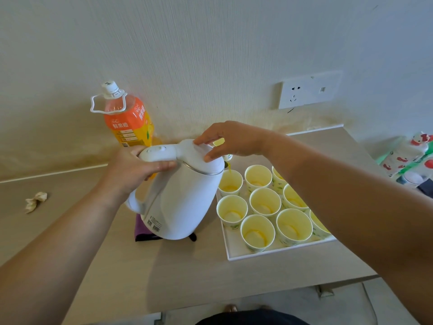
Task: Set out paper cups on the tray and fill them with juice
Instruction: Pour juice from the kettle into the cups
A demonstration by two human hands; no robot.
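A white kettle (pixel 180 202) is tilted to the right, and a thin stream of orange juice (pixel 230 171) runs from its spout into the back left paper cup (pixel 230 184). My left hand (pixel 138 170) grips the kettle's handle. My right hand (pixel 230 143) rests with fingertips on the kettle's lid. Several paper cups stand in rows on a white tray (pixel 230 250); a front cup (pixel 257 232) holds a little juice. My right forearm hides some cups at the right.
An orange juice bottle (pixel 127 120) with a white cap stands by the wall behind the kettle. A purple cloth (pixel 140 228) lies under the kettle. A crumpled tissue (pixel 36 201) lies at the left. Patterned packages (pixel 410 158) sit at the far right. A wall socket (pixel 309 91) is above the table.
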